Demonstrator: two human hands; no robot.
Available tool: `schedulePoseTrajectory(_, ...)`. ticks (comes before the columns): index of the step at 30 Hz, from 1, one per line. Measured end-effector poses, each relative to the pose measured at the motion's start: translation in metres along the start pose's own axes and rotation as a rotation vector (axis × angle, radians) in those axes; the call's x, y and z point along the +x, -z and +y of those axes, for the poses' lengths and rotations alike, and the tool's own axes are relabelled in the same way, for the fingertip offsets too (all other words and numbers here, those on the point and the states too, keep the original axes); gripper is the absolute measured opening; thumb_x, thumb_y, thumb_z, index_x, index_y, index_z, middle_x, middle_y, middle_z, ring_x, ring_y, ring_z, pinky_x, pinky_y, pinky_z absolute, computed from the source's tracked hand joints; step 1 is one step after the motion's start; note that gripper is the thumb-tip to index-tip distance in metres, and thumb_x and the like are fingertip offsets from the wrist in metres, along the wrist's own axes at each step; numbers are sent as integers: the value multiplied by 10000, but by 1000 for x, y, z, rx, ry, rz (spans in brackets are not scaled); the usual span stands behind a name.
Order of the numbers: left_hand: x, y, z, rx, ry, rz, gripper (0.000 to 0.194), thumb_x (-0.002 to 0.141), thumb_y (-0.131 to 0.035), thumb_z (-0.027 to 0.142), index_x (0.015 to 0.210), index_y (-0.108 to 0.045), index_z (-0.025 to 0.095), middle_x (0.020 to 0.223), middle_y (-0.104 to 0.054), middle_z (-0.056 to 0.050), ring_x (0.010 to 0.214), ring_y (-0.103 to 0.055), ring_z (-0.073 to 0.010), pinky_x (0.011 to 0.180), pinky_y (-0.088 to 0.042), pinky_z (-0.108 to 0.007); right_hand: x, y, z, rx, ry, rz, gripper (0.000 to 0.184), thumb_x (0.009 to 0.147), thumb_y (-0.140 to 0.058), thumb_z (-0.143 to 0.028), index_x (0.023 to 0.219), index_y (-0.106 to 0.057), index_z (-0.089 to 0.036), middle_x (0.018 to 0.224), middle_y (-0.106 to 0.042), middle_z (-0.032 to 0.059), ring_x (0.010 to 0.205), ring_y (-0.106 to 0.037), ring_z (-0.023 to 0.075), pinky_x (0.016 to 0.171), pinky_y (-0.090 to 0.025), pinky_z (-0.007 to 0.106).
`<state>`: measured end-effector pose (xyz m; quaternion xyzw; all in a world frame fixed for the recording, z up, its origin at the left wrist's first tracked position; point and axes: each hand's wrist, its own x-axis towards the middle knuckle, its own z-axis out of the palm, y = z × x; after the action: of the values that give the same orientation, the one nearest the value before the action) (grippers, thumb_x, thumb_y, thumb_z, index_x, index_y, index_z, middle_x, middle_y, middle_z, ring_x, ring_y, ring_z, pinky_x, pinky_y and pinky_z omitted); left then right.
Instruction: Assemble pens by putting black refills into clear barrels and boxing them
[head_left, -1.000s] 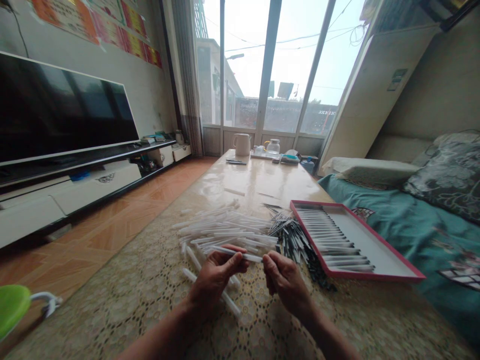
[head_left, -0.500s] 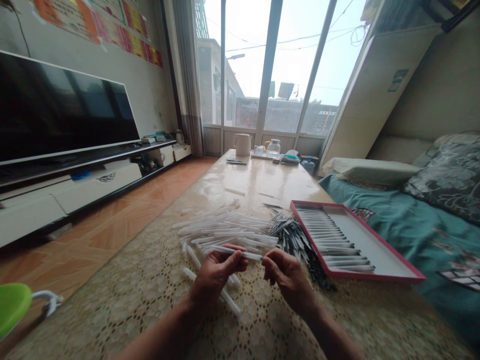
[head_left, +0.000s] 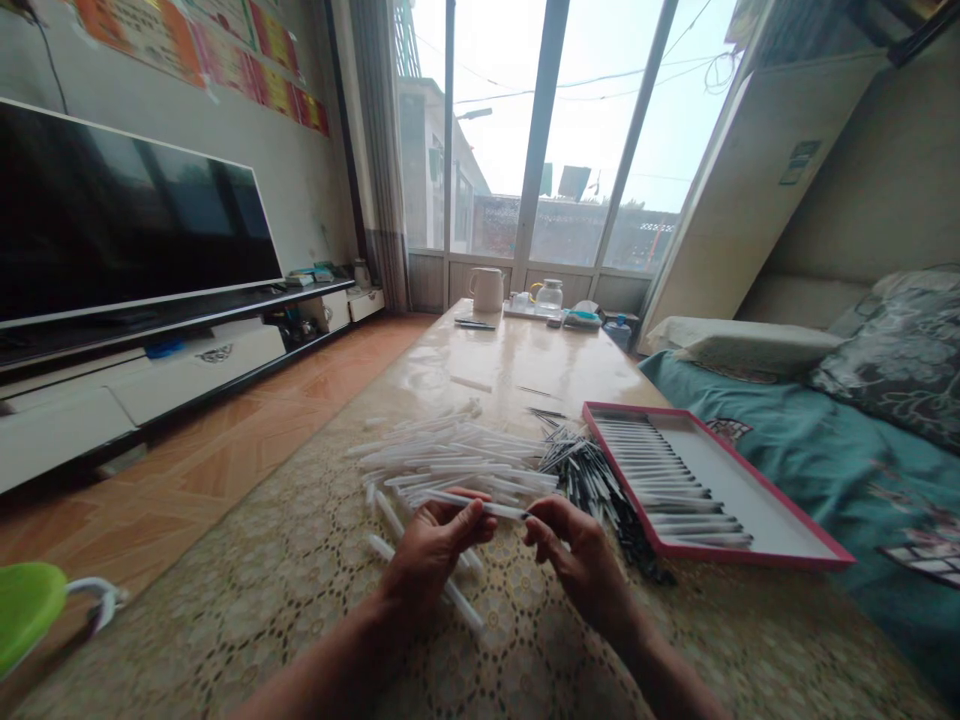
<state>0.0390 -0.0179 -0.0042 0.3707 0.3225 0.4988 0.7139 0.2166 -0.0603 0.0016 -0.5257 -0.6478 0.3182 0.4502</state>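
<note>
My left hand is closed on a clear white pen barrel that points right. My right hand pinches at the barrel's right end, fingers closed; what it holds there is too small to make out. Just beyond my hands lies a heap of white pen barrels on the lace-covered table. Right of that heap is a pile of dark refills. A shallow red-rimmed box at the right holds a row of finished pens.
At the table's far end stand a white jug, a glass teapot and small items. A TV on a low stand lines the left wall. A teal sofa with cushions runs along the right. A green object sits bottom left.
My hands stay in place; the right hand's fingers have shifted slightly at the barrel's end. The view has drifted a little.
</note>
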Motion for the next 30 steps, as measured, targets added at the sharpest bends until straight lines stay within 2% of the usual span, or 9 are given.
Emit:
schedulePoseTrajectory(5, 1, 1, -3, 15, 20, -57, 253, 634, -779, 292, 804, -687, 128, 636, -703, -32, 599, -652, -131, 648, -518, -251, 0, -2, 2, -41, 10, -21, 314, 913, -415, -422, 712, -480, -189, 607, -513, -24, 547, -488, 102, 524, -375, 208)
schedulePoseTrajectory(10, 0, 0, -2, 22, 30, -70, 229, 660, -762, 286, 814, -688, 132, 640, -707, -34, 613, -657, -138, 654, -510, -253, 0, -7, 8, 47, -30, -22, 430, 927, -321, -496, 624, -404, -202, 507, -387, -56, 441, -368, 78, 432, -303, 195)
schedulePoseTrajectory(13, -2, -1, 0, 32, 23, -36, 226, 659, -762, 284, 811, -693, 133, 655, -707, -44, 623, -658, -154, 666, -516, -280, -1, -7, 8, 54, -49, -16, 422, 929, -300, -508, 695, -457, -194, 507, -441, -45, 444, -411, 87, 442, -328, 193)
schedulePoseTrajectory(16, -1, -1, 0, 35, 9, -4, 243, 638, -773, 299, 799, -698, 132, 660, -705, -48, 624, -657, -170, 673, -522, -303, -2, -6, 5, 4, -33, -19, 312, 913, -383, -487, 833, -475, -199, 562, -518, -39, 487, -472, 99, 473, -361, 189)
schedulePoseTrajectory(19, -1, -1, 0, 28, 9, -22, 253, 627, -782, 297, 801, -696, 135, 653, -705, -36, 618, -658, -158, 667, -523, -286, -3, -7, 6, -15, -29, -38, 307, 911, -392, -480, 789, -458, -207, 564, -527, -40, 473, -472, 95, 467, -362, 186)
schedulePoseTrajectory(23, -1, -1, -1, 22, 31, -58, 240, 649, -770, 280, 812, -689, 124, 637, -706, -43, 607, -656, -137, 630, -516, -242, -3, -8, 8, -13, -38, -49, 434, 938, -284, -497, 655, -432, -204, 505, -501, -31, 439, -455, 90, 450, -352, 188)
schedulePoseTrajectory(28, 0, -2, 0, 6, 19, 4, 282, 598, -802, 289, 793, -686, 121, 644, -698, -41, 598, -650, -141, 623, -524, -252, -3, -6, 4, -42, -27, -42, 299, 918, -369, -483, 858, -461, -205, 544, -538, -46, 453, -481, 98, 459, -366, 188)
schedulePoseTrajectory(30, 0, -2, 1, 15, 20, 4, 292, 595, -803, 296, 797, -684, 121, 641, -695, -37, 600, -650, -145, 632, -522, -262, -4, -6, 3, -55, -28, -44, 297, 918, -368, -483, 845, -456, -209, 548, -540, -44, 457, -484, 99, 460, -368, 189)
